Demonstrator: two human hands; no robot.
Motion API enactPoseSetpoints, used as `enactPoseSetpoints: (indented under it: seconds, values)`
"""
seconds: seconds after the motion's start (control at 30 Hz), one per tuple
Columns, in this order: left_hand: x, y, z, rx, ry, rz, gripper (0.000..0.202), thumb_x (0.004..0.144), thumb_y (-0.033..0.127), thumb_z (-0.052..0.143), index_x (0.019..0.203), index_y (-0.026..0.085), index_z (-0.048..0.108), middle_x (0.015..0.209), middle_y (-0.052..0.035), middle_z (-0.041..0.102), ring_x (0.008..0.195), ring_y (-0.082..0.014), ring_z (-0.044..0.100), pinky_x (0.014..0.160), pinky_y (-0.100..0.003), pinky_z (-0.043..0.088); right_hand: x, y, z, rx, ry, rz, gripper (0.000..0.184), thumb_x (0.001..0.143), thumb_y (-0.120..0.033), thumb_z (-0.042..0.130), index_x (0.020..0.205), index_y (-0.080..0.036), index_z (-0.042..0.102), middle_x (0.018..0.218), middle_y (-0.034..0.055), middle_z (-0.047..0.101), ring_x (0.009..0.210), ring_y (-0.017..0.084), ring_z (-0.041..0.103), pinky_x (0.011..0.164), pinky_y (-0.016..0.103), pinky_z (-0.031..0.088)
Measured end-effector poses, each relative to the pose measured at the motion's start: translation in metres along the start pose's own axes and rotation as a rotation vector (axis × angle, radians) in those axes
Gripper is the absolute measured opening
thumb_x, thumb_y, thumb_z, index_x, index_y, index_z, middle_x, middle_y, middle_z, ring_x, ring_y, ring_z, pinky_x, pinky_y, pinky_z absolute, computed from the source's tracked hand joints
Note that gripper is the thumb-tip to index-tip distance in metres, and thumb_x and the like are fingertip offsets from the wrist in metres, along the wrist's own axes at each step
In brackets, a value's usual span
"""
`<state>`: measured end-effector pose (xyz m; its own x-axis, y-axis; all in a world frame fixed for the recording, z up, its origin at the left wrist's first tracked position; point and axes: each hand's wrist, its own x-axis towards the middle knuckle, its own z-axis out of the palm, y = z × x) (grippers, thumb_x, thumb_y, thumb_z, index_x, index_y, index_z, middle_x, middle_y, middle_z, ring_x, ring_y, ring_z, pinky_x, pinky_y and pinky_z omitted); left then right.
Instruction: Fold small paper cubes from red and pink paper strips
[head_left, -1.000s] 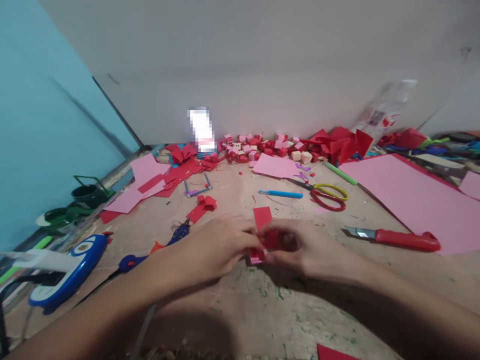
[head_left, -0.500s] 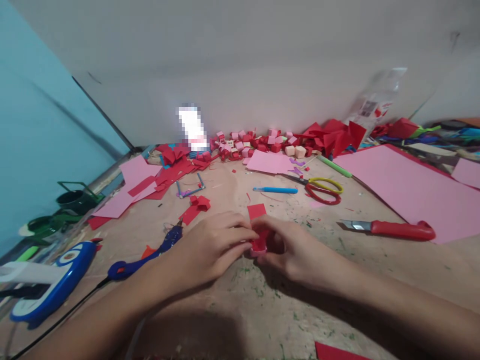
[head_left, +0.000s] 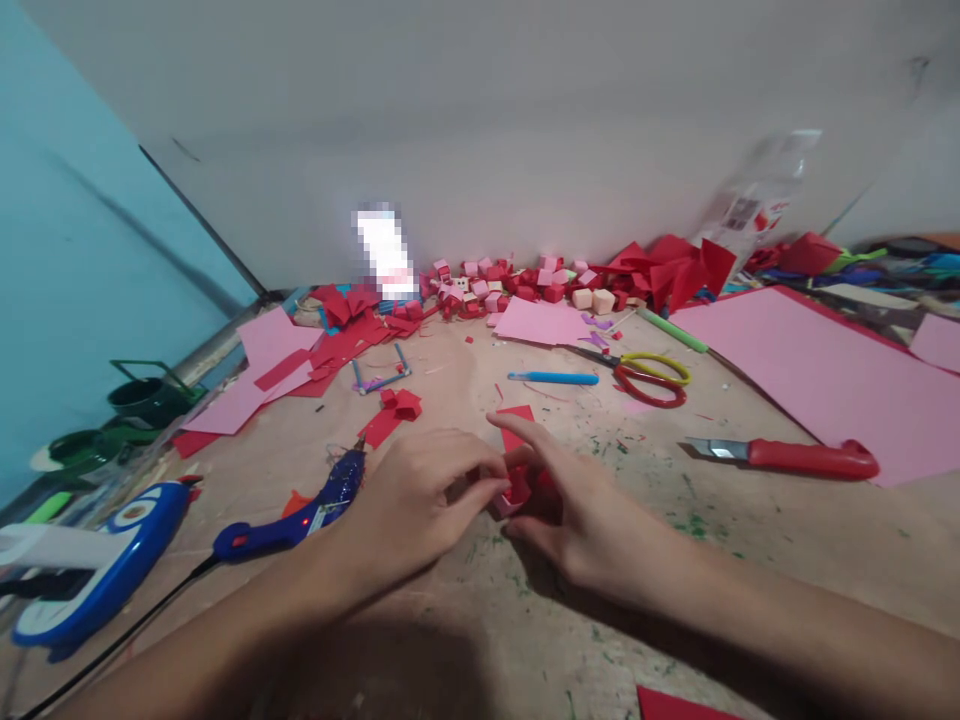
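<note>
A small red and pink paper box [head_left: 514,488] sits low over the tabletop between my hands, its folded inside facing up. My left hand [head_left: 431,490] pinches its left wall between thumb and fingers. Around its right side curls my right hand [head_left: 581,500], thumb at the near lower edge, a finger at the far side and the index finger lifted off. Just beyond the box lies a flat red paper piece [head_left: 516,425], partly covered by my right hand. Fingers hide much of the box.
A blue glue gun [head_left: 300,525] with its cord lies left of my hands. To the right are a red-handled knife [head_left: 810,457], scissors [head_left: 652,378] and a blue pen-like tool [head_left: 555,378]. Many paper cubes [head_left: 517,285] line the wall. Pink sheets [head_left: 817,380] cover the far right.
My right index finger has lifted and straightened away from the box. The box has tilted slightly, and my left fingers have shifted into a tighter pinch at its edge.
</note>
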<state>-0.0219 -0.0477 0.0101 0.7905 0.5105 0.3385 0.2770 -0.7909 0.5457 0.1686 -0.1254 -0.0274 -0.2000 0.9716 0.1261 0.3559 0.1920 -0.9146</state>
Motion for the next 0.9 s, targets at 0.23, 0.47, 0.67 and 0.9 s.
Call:
enactPoseSetpoints:
  seconds: [0.23, 0.47, 0.67, 0.9]
  values:
    - [0.0, 0.006, -0.002, -0.049, 0.117, -0.075, 0.01, 0.092, 0.012, 0.068, 0.086, 0.017, 0.074, 0.084, 0.0017, 0.076, 0.077, -0.0122, 0.069, 0.074, -0.022, 0.049, 0.004, -0.012, -0.001, 0.168, 0.108, 0.178, 0.011, 0.092, -0.03, 0.065, 0.096, -0.02, 0.068, 0.078, 0.0016, 0.068, 0.066, 0.014, 0.057, 0.059, 0.027, 0.044]
    - [-0.001, 0.006, 0.0, -0.041, 0.096, -0.132, 0.01, 0.092, 0.017, 0.068, 0.085, 0.017, 0.074, 0.084, -0.0012, 0.077, 0.078, -0.0161, 0.07, 0.073, -0.025, 0.05, 0.008, -0.011, -0.005, 0.25, 0.097, 0.235, 0.015, 0.086, -0.033, 0.07, 0.085, -0.019, 0.075, 0.076, 0.0054, 0.071, 0.068, 0.018, 0.061, 0.057, 0.029, 0.046]
    - [-0.002, 0.008, -0.002, -0.059, 0.131, -0.004, 0.012, 0.095, 0.018, 0.065, 0.087, 0.016, 0.073, 0.082, -0.0034, 0.076, 0.073, -0.0151, 0.068, 0.071, -0.025, 0.05, 0.012, -0.013, -0.009, 0.341, 0.077, 0.235, 0.013, 0.076, -0.033, 0.077, 0.079, -0.02, 0.078, 0.085, 0.0075, 0.076, 0.082, 0.023, 0.067, 0.071, 0.035, 0.053]
    - [-0.001, 0.011, -0.013, 0.016, 0.133, 0.076, 0.012, 0.097, 0.023, 0.064, 0.104, 0.016, 0.071, 0.098, -0.0059, 0.078, 0.09, -0.0183, 0.072, 0.084, -0.028, 0.054, 0.009, -0.014, -0.004, 0.491, 0.06, 0.247, 0.018, 0.078, -0.037, 0.082, 0.076, -0.02, 0.075, 0.088, 0.0083, 0.075, 0.082, 0.023, 0.068, 0.076, 0.035, 0.054]
